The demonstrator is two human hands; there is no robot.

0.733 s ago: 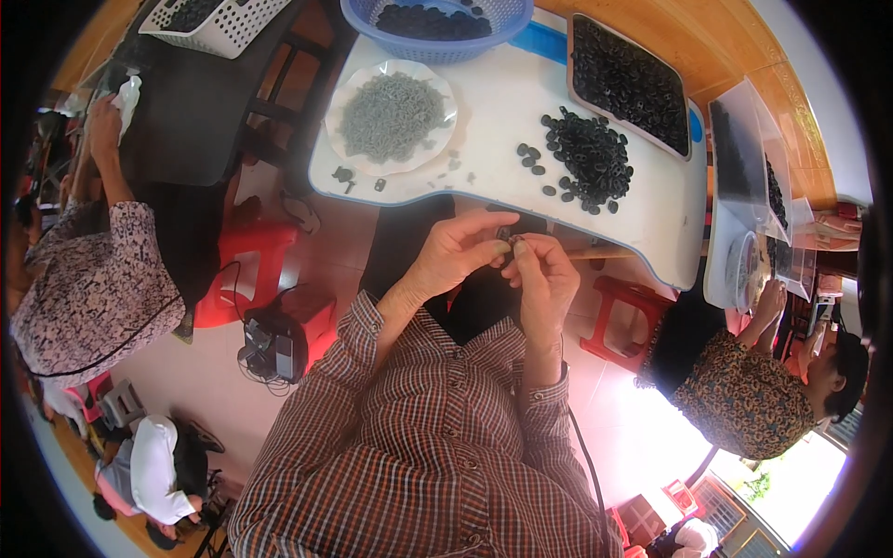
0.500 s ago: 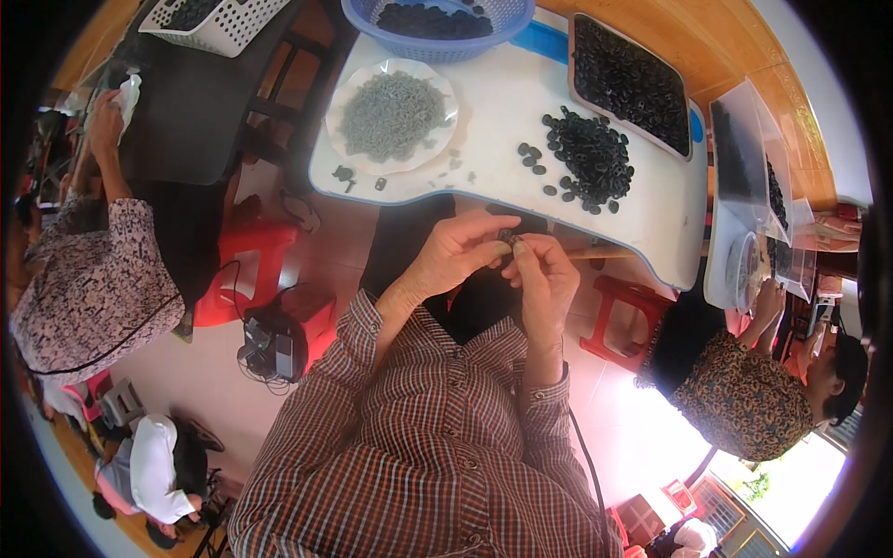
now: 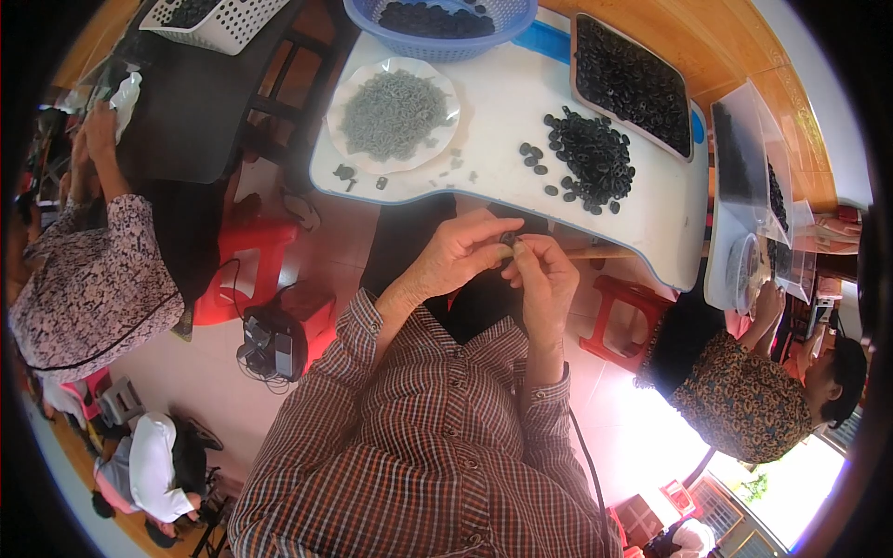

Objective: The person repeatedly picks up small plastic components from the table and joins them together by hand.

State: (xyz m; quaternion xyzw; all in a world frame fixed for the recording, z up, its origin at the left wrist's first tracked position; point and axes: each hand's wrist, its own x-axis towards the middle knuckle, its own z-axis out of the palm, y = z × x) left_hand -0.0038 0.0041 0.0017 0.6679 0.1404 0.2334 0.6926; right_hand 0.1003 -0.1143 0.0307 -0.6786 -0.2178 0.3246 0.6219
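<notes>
Ring [image 3: 508, 244], small and dark, is pinched between the fingertips of both hands, just below the near edge of the white table [image 3: 502, 102] and above the lap. The left hand [image 3: 460, 256] is curled, with thumb and forefinger closed on the ring from the left. The right hand [image 3: 544, 274] is closed on it from the right, its fingertips met with those of the left. The ring is mostly hidden by the fingers, so its exact shape cannot be told. Both forearms are covered by checked sleeves [image 3: 419, 418].

On the table, a loose heap of black rings [image 3: 588, 160] is spread just beyond the hands, with a few strays beside it. To its left a white plate [image 3: 346, 88] is filled with grey parts [image 3: 393, 113], and a few grey bits are scattered near the table's edge. A blue basket [image 3: 446, 46] of dark pieces is set at the far side, and a dark tray [image 3: 625, 82] of black rings is placed to the right of it. A white basket [image 3: 219, 23] is seen on a dark table at upper left.

Red stools [image 3: 246, 270] are stood on the floor. Other people are seated at left and at right, well apart from the hands.
</notes>
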